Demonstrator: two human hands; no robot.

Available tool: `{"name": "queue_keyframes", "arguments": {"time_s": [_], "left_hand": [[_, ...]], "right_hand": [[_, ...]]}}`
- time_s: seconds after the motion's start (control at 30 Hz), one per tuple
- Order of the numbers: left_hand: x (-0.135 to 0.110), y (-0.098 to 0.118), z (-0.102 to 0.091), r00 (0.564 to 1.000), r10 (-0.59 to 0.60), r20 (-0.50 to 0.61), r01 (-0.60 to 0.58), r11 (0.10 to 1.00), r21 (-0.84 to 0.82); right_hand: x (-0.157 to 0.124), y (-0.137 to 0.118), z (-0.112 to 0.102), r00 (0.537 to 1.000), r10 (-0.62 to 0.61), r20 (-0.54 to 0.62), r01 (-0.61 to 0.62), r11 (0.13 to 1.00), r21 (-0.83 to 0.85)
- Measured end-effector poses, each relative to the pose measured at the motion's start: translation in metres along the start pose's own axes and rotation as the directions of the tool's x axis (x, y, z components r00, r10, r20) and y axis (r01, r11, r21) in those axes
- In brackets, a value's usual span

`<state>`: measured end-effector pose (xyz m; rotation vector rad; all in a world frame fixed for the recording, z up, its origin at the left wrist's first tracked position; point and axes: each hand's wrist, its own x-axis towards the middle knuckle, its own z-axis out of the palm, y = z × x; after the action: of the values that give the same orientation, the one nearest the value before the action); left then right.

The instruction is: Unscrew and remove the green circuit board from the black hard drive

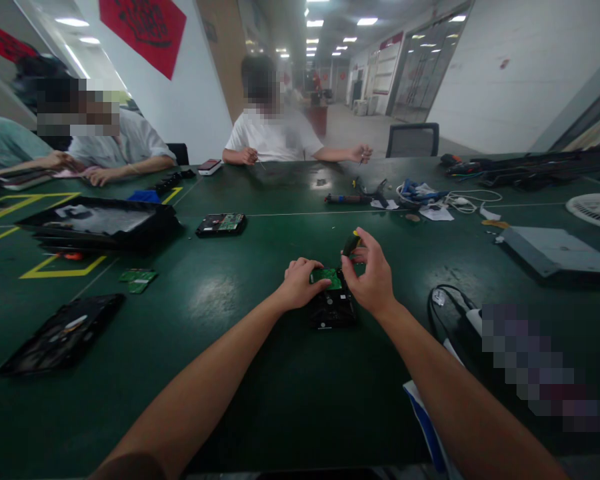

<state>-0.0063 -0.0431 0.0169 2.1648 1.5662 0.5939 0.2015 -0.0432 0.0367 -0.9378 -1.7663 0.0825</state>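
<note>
A black hard drive (333,308) with a green circuit board (326,276) on top lies on the green table (230,373) in front of me. My left hand (300,283) rests on the drive's left side, fingers curled against the board. My right hand (371,270) grips a screwdriver with a black and yellow handle (351,243), held upright over the drive's right side.
Another hard drive (221,225), loose green boards (137,278) and black trays (100,223) lie to the left. Tools and cables (430,197) lie at the far right, a grey box (555,250) nearer. Two other people sit across the table, and an empty chair (413,139) stands behind.
</note>
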Motion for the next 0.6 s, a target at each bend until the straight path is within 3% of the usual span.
{"name": "queue_keyframes", "arguments": {"time_s": [0.3,0.6], "left_hand": [[0.0001,0.0001,-0.0005,1.000,-0.005,0.000,0.005,1.000,0.011],[-0.0002,-0.0007,0.0002,1.000,0.010,-0.012,-0.010,1.000,0.017]], "right_hand": [[0.0034,-0.0043,-0.0046,0.999,-0.020,0.038,0.020,1.000,-0.007],[0.0013,-0.0006,-0.0019,1.000,0.015,0.001,-0.015,1.000,0.012]]}}
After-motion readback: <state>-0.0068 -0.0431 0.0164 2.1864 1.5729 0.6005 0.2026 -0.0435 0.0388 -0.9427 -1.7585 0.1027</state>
